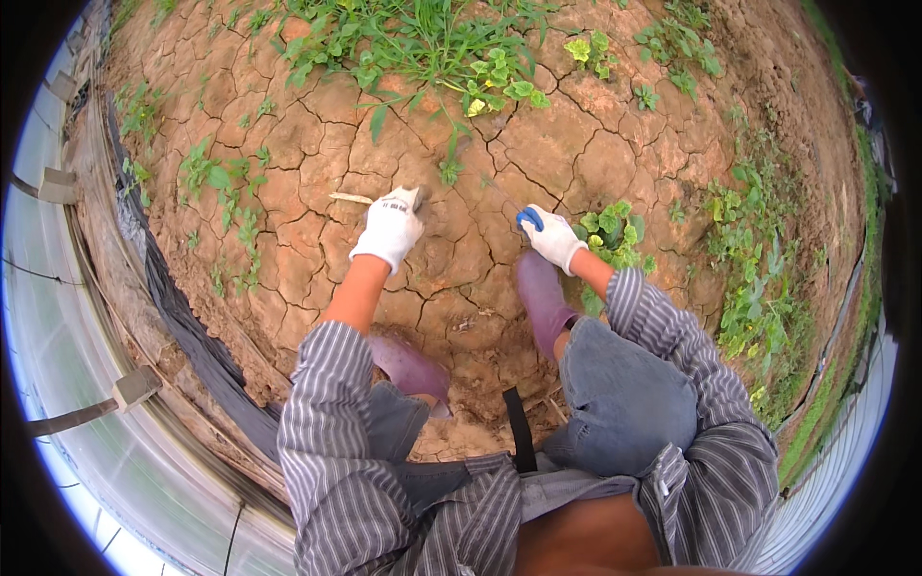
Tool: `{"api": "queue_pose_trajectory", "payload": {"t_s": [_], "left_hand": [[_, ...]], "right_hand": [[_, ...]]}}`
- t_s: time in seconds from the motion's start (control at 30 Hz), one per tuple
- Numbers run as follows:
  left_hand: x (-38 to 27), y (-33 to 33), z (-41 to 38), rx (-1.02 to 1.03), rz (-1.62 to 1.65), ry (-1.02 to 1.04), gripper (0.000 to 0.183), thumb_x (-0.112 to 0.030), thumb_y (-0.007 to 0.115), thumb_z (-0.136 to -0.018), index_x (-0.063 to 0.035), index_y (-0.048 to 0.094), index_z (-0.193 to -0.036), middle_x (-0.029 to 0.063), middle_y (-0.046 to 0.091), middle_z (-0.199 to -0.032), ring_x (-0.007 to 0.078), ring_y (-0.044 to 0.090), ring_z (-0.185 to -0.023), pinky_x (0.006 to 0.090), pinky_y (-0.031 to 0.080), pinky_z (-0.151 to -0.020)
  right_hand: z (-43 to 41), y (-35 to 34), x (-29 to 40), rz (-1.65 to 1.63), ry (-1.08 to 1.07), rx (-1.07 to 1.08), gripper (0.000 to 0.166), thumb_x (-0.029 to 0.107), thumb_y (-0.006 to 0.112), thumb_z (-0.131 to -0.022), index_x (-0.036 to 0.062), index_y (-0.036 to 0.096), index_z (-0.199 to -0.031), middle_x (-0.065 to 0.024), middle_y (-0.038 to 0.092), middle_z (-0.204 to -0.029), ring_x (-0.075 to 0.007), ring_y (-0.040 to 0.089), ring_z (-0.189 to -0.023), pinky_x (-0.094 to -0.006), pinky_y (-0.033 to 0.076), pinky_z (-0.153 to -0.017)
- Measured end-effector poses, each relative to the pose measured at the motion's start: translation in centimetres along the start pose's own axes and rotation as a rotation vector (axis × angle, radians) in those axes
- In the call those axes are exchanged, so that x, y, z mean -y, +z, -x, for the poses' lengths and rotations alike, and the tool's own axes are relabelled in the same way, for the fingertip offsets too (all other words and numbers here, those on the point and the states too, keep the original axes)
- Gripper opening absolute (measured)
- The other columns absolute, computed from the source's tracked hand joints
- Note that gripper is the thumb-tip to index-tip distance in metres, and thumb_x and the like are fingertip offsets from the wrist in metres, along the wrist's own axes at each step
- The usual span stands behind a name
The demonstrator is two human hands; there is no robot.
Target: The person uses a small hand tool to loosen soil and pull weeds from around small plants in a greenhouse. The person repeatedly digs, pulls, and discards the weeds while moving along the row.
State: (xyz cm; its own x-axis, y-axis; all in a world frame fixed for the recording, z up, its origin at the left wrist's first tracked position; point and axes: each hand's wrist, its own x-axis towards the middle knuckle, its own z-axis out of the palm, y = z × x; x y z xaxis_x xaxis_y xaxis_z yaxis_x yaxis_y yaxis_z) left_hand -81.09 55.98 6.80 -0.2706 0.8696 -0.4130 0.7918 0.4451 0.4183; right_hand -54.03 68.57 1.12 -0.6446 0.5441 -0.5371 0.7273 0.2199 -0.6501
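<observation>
My left hand (391, 225), in a white knit work glove, reaches down to the cracked clay soil (461, 252). A pale wooden stick or handle (351, 198) juts out to the left of its fingers, and a dark edge, perhaps a tool's blade (423, 199), shows at their right side. My right hand (549, 234), gloved in white with blue at the fingers, is curled just above the toe of a purple rubber boot (544, 288). Whether it holds anything is hidden. A leafy plant with yellow-green edges (612, 234) grows right beside it.
Grassy weeds (432, 50) grow ahead, with more weeds at the left (227, 183) and right (756, 266). Black plastic sheeting (180, 309) and a translucent film wall (137, 461) run along the left. A black strap (518, 430) hangs near my waist.
</observation>
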Motion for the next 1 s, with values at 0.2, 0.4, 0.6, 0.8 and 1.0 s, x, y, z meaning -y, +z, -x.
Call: {"api": "queue_pose_trajectory", "payload": {"t_s": [0.2,0.4,0.6,0.8,1.0], "left_hand": [[-1.4,4.5,-6.9,-0.032,-0.311,-0.065,0.031,-0.013,0.051,-0.088,-0.0099,0.057,-0.118,0.0167,0.059,-0.119,0.0311,0.063,-0.101,0.0421,0.053,-0.082],[-1.7,5.3,-8.6,0.143,-0.227,-0.046,0.039,-0.006,0.052,-0.083,-0.0077,0.056,-0.122,0.015,0.06,-0.119,0.0311,0.061,-0.103,0.0386,0.05,-0.086],[-2.2,5.4,-6.3,0.081,-0.013,-0.023,0.029,-0.017,0.06,-0.081,-0.008,0.061,-0.108,0.0144,0.062,-0.108,0.032,0.06,-0.101,0.0383,0.049,-0.087],[-1.4,6.2,-5.8,-0.038,-0.037,-0.033,0.024,-0.02,0.06,-0.083,-0.0083,0.06,-0.104,0.017,0.062,-0.103,0.0348,0.06,-0.096,0.0405,0.05,-0.083],[1.1,2.9,-8.8,-0.221,-0.059,-0.044,0.028,-0.013,0.056,-0.084,-0.0119,0.059,-0.112,0.0183,0.062,-0.104,0.0354,0.062,-0.095,0.0412,0.05,-0.083]], "right_hand": [[2.7,-1.6,-0.8,0.033,0.1,-0.097,0.035,0.033,0.049,-0.093,0.0062,0.053,-0.115,-0.0235,0.063,-0.104,-0.0417,0.058,-0.099,-0.0469,0.046,-0.084],[5.8,-1.2,-2.1,0.155,0.204,-0.028,0.032,0.03,0.05,-0.092,0.0076,0.052,-0.115,-0.0238,0.065,-0.092,-0.0421,0.061,-0.089,-0.0479,0.048,-0.077],[7.9,-0.3,-4.0,-0.107,0.142,-0.062,0.025,0.026,0.053,-0.092,0.0045,0.055,-0.104,-0.0211,0.064,-0.094,-0.0406,0.06,-0.088,-0.0453,0.047,-0.075],[7.1,-0.3,-2.4,-0.522,0.16,-0.125,0.019,0.022,0.052,-0.095,0.005,0.056,-0.091,-0.0078,0.055,-0.072,-0.0209,0.054,-0.065,-0.0342,0.045,-0.062],[5.9,-0.7,-2.0,-0.818,0.225,-0.086,0.017,0.023,0.053,-0.096,0.0078,0.053,-0.089,0.0022,0.046,-0.065,-0.0066,0.042,-0.054,-0.0246,0.037,-0.048]]}}
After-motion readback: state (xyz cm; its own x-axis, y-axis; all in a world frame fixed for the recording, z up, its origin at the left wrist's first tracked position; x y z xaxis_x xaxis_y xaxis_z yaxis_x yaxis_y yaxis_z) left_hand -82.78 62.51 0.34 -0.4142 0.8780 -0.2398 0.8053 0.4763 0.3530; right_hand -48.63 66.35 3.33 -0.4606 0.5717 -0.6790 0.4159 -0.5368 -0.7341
